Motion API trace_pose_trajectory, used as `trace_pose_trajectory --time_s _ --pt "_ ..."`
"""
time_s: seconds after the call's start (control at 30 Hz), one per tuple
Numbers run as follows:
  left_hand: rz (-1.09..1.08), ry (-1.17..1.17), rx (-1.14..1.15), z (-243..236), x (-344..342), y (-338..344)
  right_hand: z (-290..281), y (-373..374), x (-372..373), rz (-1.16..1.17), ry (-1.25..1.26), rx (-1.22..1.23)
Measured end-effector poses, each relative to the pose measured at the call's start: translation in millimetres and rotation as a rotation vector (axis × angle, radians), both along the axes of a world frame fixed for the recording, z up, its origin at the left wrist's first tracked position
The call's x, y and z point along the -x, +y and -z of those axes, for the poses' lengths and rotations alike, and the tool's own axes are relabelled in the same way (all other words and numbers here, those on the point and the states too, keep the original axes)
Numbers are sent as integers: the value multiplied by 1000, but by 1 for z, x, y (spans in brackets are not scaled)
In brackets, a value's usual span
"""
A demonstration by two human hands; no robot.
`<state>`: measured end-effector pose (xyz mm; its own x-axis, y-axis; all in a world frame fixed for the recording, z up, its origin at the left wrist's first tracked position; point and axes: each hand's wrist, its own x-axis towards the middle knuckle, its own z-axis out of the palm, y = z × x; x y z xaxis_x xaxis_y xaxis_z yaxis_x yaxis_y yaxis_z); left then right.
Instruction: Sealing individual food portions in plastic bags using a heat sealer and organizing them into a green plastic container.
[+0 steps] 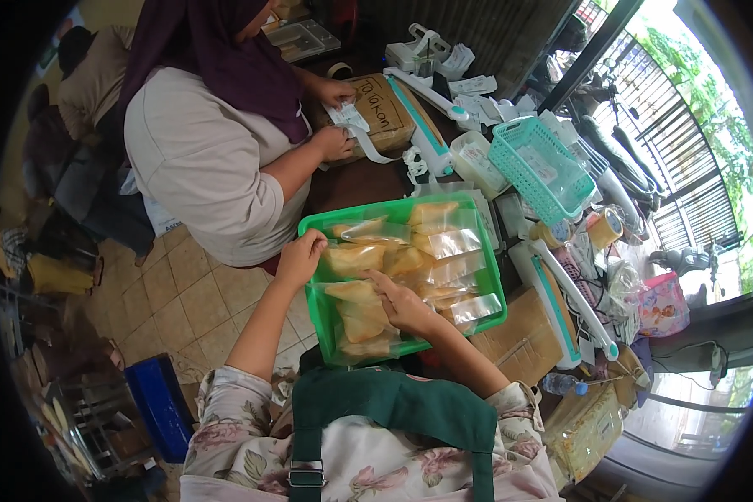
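Observation:
My left hand (pixel 304 249) grips the left rim of a green plastic tray (pixel 494 283). The tray holds several clear plastic packets (pixel 356 322) of pale golden, flat food pieces. Over the middle of these packets is my right hand (pixel 399 303), its index finger extended onto them and the other fingers loosely bent, with nothing visibly held. The packets lie in overlapping rows, some with empty clear ends at the tray's right side.
A co-worker (pixel 192 167) handles a white strip on a taped box (pixel 376 109). Two sealers (pixel 427 125) (pixel 552 301), a turquoise basket (pixel 544 163), tape rolls (pixel 602 226) and cardboard (pixel 514 335) crowd the table. A blue crate (pixel 155 406) is on the floor; another person (pixel 92 100) bends behind.

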<state>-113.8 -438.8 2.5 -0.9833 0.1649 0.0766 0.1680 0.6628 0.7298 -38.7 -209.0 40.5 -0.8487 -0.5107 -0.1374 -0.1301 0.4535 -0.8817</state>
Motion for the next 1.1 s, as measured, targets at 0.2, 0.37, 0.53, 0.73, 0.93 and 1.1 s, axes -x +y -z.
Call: trace_pose_trajectory --time_s 0.2,0.37,0.53,0.73,0.93,1.1 --pt "19 -34 -13 -8 -4 1 23 3 3 117 56 77" --pt "113 306 3 -18 -23 4 32 3 11 133 207 80" --pt "247 -130 -110 -57 -53 24 52 14 25 -74 305 -131" --pt "409 44 50 -25 -78 35 -5 31 15 -164 93 -38" --pt "549 91 506 -29 -74 29 -36 76 -15 -263 57 -220" --pt "684 263 518 -49 -75 57 1 72 -51 -157 435 -666"
